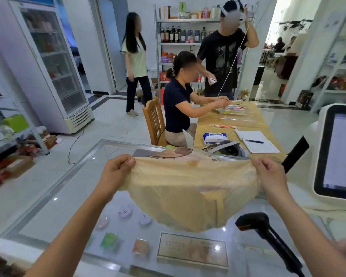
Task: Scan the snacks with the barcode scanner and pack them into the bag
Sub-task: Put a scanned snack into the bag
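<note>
1. Bag [184,192]: a thin, yellowish, see-through plastic bag is held up above the glass worktop [54,196], its top edge stretched wide between the two hands and its body sagging down in a curve. A brown printed drawing shows near its far rim; I can read no words on it.
2. Left hand [116,170]: fingers curled, thumb pressed over them, pinching the bag's left edge.
3. Right hand [268,174]: fingers curled round the bag's right edge, gripping it.
4. Barcode scanner [256,222]: black, untouched by either hand, just right of the bag's lowest part, with its head turned towards the bag.
5. Under the glass lie a green packet [108,239], an orange packet [140,246], several pale pink round items [125,211] and a framed card [192,248]. The card carries lines of print, too blurred to read.
6. At the right stands a white terminal [336,152] with a lit screen; its text is illegible.
7. Beyond the worktop is a wooden table [238,120] bearing a blue-and-white wipes pack [215,136] whose label cannot be read, and an open notebook [266,144] with a pen [254,141] on it.
8. A seated person [180,104] works at that table.
</note>
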